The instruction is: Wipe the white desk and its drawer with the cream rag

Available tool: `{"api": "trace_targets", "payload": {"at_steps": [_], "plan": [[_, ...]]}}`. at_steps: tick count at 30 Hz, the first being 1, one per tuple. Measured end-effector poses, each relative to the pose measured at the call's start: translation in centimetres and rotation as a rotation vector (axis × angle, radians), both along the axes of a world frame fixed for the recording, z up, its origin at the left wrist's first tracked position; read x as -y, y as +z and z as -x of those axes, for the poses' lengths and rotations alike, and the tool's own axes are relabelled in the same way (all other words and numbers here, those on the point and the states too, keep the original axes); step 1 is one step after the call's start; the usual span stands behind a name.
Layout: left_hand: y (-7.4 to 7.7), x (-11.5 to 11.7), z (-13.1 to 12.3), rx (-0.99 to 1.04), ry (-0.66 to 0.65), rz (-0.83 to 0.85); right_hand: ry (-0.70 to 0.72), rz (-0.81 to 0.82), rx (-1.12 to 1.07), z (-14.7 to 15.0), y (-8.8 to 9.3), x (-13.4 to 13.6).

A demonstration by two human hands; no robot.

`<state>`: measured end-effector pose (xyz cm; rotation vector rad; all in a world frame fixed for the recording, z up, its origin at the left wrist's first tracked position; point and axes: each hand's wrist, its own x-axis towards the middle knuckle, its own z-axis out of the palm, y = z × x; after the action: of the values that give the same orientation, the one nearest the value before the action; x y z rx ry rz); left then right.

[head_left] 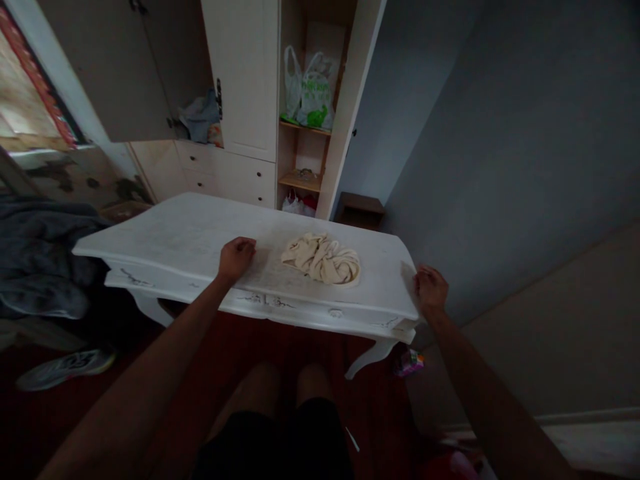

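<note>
A crumpled cream cloth [323, 259] lies bunched on the white table [200, 227], right of the middle. My left hand [237, 259] is over the table's front part, to the left of the cloth and apart from it, its fingers curled together. Whether anything small is between those fingers is hidden. At the table's right end is my right hand [431, 288], fingers curled, close to the edge and clear of the cloth. What its fingers hold, if anything, cannot be made out.
Behind the table stands a white wardrobe [245, 80] with open doors and plastic bags [315, 97] on a shelf. Grey fabric [40, 253] is heaped at the left, above a shoe [67, 368]. A wall [525, 167] rises on the right, with a pink box [410, 362] below.
</note>
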<state>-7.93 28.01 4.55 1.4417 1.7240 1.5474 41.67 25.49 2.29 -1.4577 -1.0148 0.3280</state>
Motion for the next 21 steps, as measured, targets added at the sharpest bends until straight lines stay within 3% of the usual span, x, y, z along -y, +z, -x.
{"api": "trace_targets", "payload": {"at_steps": [2, 4, 9, 14, 17, 21], "plan": [[0.0, 0.0, 0.3, 0.201, 0.023, -0.043, 0.023, -0.041, -0.035, -0.5, -0.5, -0.4], [0.0, 0.2, 0.0, 0.278, 0.034, -0.091, 0.04, -0.083, -0.057, -1.0, -0.9, -0.8], [-0.2, 0.7, -0.3, 0.17, 0.011, -0.05, 0.028, -0.103, -0.079, -0.9, -0.8, -0.6], [0.1, 1.2, -0.2, 0.097, 0.051, -0.03, -0.044, 0.1, -0.069, 1.0, 0.9, 0.9], [0.2, 1.3, -0.3, 0.096, 0.06, -0.038, -0.117, 0.091, -0.065, 1.6, 1.5, 1.3], [0.0, 1.1, -0.4, 0.053, 0.057, -0.016, -0.087, 0.084, -0.093, 1.7, 1.4, 1.1]]}}
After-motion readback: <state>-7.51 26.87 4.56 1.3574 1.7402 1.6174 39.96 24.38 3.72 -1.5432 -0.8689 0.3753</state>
